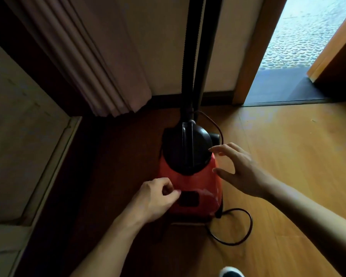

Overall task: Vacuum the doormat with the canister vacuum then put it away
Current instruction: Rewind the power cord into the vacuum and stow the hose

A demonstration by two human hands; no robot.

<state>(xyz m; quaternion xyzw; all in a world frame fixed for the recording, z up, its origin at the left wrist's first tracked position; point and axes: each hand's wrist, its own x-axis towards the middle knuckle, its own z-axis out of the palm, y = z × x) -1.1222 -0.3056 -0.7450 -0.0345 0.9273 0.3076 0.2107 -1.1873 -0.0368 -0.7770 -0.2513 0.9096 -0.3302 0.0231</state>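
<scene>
While the red vacuum (190,188) stands on the floor (288,156) near the wall, at about 6 o'clock from the curtain (100,62), both hands work at its body. The left hand (156,198) is loosely curled, its fingertips (176,192) touching the dark panel (188,198) on the rear of the housing; it grips nothing, and the pose looks like pressing a switch or a cord-rewind button there, though the panel is too dark to tell which. The right hand (242,172) hovers wide open at 3 o'clock of the black dome (186,150), fingers spread, holding nothing; I judge it ready to steady the body or to reach for the carry handle. The hose (194,56) rises straight up from the front of the vacuum and leaves the top of the view, which suggests it is propped or parked upright against the wall. The cord (240,228) lies in 1 loose loop on the floor at 5 o'clock of the vacuum, not wound in. The doorway (288,56) stands open at 1 o'clock; a dark strip lies at its threshold, but whether that is the doormat I cannot tell. With the cord out, I cannot judge whether this is starting up or packing away.
</scene>
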